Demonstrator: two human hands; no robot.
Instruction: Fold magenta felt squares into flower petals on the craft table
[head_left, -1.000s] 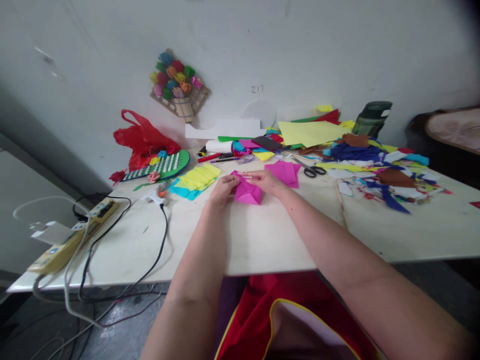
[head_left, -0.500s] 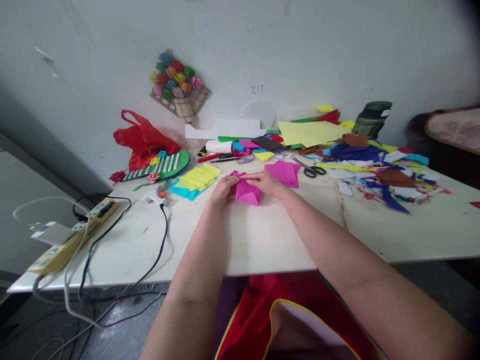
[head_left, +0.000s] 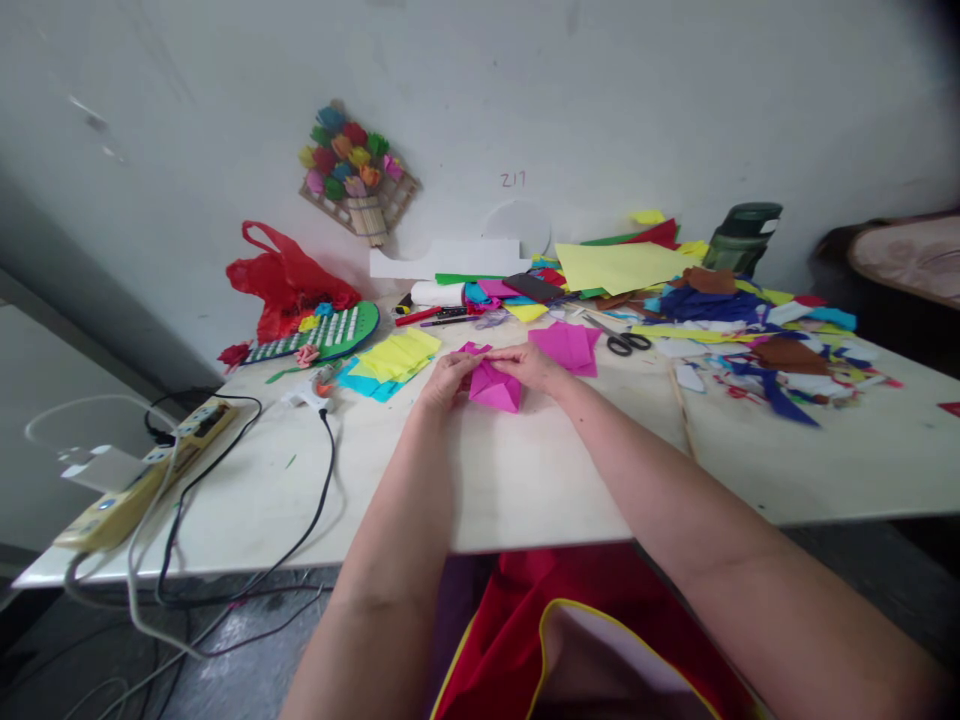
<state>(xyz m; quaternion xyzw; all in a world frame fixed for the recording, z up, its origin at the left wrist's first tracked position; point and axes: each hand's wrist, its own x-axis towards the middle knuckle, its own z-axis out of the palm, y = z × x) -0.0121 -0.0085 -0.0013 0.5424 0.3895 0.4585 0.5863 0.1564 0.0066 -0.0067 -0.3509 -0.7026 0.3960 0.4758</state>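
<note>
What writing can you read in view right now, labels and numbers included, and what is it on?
"217": handwritten on the wall.
Pale patch on the green bottle: too small to read.
Power strip: any markings too small to read.

A magenta paper [head_left: 496,393], folded with slanting creases, lies partly covered by fingers [head_left: 511,353], its near end showing.
</note>
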